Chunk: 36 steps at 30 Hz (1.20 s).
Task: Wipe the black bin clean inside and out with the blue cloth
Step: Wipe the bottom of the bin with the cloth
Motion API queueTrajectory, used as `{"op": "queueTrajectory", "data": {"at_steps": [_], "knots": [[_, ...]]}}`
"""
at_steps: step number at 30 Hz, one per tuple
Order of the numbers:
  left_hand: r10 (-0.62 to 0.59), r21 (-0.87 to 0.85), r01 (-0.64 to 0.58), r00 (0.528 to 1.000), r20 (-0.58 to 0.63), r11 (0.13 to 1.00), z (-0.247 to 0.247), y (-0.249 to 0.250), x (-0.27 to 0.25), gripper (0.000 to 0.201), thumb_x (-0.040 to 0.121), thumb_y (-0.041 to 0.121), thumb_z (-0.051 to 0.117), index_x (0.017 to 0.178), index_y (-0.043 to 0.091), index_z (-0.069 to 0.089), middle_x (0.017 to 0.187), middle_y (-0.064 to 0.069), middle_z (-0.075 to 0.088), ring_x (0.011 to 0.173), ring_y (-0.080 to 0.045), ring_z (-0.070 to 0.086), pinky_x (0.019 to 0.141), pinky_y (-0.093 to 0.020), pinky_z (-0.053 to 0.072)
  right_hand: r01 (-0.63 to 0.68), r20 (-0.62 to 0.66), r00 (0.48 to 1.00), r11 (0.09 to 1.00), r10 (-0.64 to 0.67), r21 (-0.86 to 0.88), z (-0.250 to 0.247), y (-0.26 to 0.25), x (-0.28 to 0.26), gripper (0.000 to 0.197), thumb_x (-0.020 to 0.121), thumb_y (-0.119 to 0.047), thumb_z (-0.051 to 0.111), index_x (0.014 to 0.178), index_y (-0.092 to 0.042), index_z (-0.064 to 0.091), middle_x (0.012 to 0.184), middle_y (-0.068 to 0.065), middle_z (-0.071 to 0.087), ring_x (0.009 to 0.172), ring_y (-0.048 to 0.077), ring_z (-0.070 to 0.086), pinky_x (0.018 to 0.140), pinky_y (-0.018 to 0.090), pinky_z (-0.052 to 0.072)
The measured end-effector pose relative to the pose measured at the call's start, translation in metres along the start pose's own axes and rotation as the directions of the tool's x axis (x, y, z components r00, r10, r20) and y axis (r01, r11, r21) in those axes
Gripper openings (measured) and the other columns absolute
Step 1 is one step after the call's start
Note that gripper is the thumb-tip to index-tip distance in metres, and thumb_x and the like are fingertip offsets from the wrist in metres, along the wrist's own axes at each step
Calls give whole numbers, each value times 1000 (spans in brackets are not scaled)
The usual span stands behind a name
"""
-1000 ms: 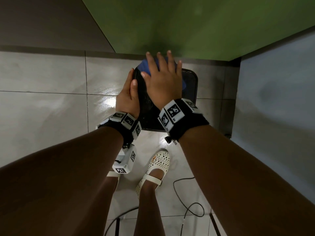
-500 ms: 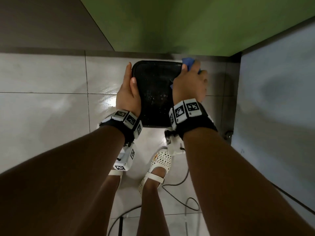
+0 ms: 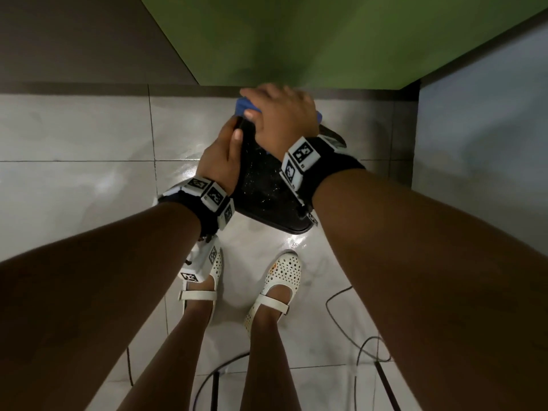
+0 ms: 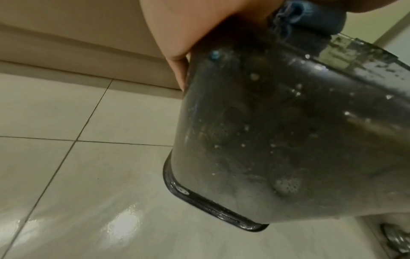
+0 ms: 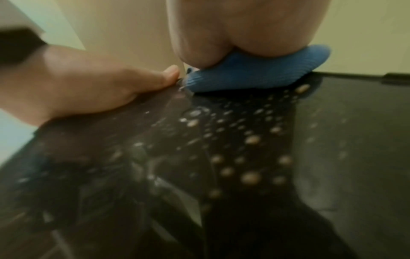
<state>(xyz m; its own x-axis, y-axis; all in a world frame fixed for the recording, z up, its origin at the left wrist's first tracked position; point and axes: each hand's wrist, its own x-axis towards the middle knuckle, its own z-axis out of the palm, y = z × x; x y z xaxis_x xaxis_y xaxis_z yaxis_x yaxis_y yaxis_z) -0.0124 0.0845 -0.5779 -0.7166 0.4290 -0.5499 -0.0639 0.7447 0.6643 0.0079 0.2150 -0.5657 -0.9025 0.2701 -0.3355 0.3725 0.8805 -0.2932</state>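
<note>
The black bin (image 3: pixel 267 188) lies tilted on the wet tiled floor, one wet, droplet-covered side (image 5: pixel 244 157) facing up. My left hand (image 3: pixel 222 155) grips its left edge, thumb (image 5: pixel 155 78) on the upper face and fingers down the side (image 4: pixel 179 70). My right hand (image 3: pixel 281 117) presses the folded blue cloth (image 3: pixel 244 106) onto the bin's far end, fingers bent over it. In the right wrist view the cloth (image 5: pixel 244 73) bulges out under my palm (image 5: pixel 244 26). The bin's dark wall and rim (image 4: pixel 277 131) fill the left wrist view, with the cloth (image 4: pixel 321 19) at the top.
My feet in white perforated shoes (image 3: pixel 284 277) stand just behind the bin. Black cables (image 3: pixel 341 321) trail over the tiles at the right. A green wall (image 3: pixel 326 40) stands right behind the bin, a pale panel (image 3: pixel 489 143) to the right. A floor drain (image 4: pixel 397 240) sits near the bin.
The bin has turned and now lies askew. My right hand has carried the cloth from the bin's right edge to its far left end. My left hand stays on the left edge.
</note>
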Motion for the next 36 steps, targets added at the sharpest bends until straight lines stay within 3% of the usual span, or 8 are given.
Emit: {"op": "queueTrajectory", "data": {"at_steps": [8, 18, 22, 25, 28, 30, 33, 36], "knots": [[-7, -138, 0, 999, -46, 990, 1, -7, 2, 45, 94, 45, 30, 137, 34, 38, 128, -5, 60, 115, -20, 56, 94, -27, 43, -304, -141, 935, 941, 324, 146, 10, -4, -14, 39, 98, -36, 37, 136, -30, 42, 132, 1, 54, 124, 23, 45, 109, 46, 25], [-25, -180, 15, 998, -56, 984, 1, -10, 4, 41, 96, 44, 32, 136, 37, 38, 136, 0, 54, 124, -17, 49, 99, -22, 35, -635, 18, 771, 767, 636, 87, 2, 18, -43, 38, 100, -33, 31, 133, -17, 39, 135, 13, 44, 126, 32, 38, 110, 53, 25], [6, -174, -21, 997, -83, 984, 1, -11, 5, 43, 95, 43, 32, 136, 34, 39, 132, -1, 58, 118, -15, 54, 97, -22, 42, -486, -51, 871, 872, 488, 56, 6, 3, -24, 39, 100, -29, 33, 136, -16, 39, 136, 13, 48, 128, 31, 39, 112, 52, 22], [21, -163, -36, 995, -93, 986, 1, -12, 7, 41, 97, 39, 33, 136, 32, 40, 129, -2, 59, 110, -5, 53, 83, -6, 40, -263, -118, 957, 964, 267, 43, 9, -20, -9, 43, 100, -32, 33, 140, -20, 38, 138, 10, 49, 131, 30, 39, 112, 50, 22], [31, -158, -51, 991, -127, 986, 1, -14, 8, 40, 97, 35, 33, 136, 29, 41, 131, -2, 58, 107, 1, 46, 76, 7, 32, -187, -91, 978, 982, 188, 19, 8, -28, -3, 45, 100, -35, 32, 143, -24, 33, 143, 6, 44, 137, 28, 32, 114, 50, 17], [11, -200, -35, 993, -122, 979, 1, -13, 7, 42, 96, 38, 33, 136, 29, 42, 129, -3, 59, 110, -3, 51, 85, -2, 40, -247, -97, 964, 969, 248, 29, 8, -19, -9, 46, 100, -38, 32, 144, -24, 31, 144, 7, 42, 137, 28, 31, 114, 52, 15], [-16, -231, -10, 993, -113, 973, 1, -10, 5, 43, 95, 40, 33, 136, 30, 41, 131, -1, 57, 115, -10, 53, 92, -15, 42, -566, -24, 819, 814, 573, 132, 6, 0, -29, 49, 100, -43, 26, 145, -25, 24, 153, 10, 27, 142, 31, 18, 114, 56, 9], [-6, -204, -19, 993, -122, 979, 1, -9, 4, 41, 97, 37, 33, 137, 28, 40, 136, 0, 53, 122, -8, 48, 86, -2, 33, -827, 111, 526, 477, 843, 296, 7, 9, -50, 51, 100, -45, 25, 147, -26, 16, 154, 14, 18, 141, 36, 17, 114, 56, 14]]}}
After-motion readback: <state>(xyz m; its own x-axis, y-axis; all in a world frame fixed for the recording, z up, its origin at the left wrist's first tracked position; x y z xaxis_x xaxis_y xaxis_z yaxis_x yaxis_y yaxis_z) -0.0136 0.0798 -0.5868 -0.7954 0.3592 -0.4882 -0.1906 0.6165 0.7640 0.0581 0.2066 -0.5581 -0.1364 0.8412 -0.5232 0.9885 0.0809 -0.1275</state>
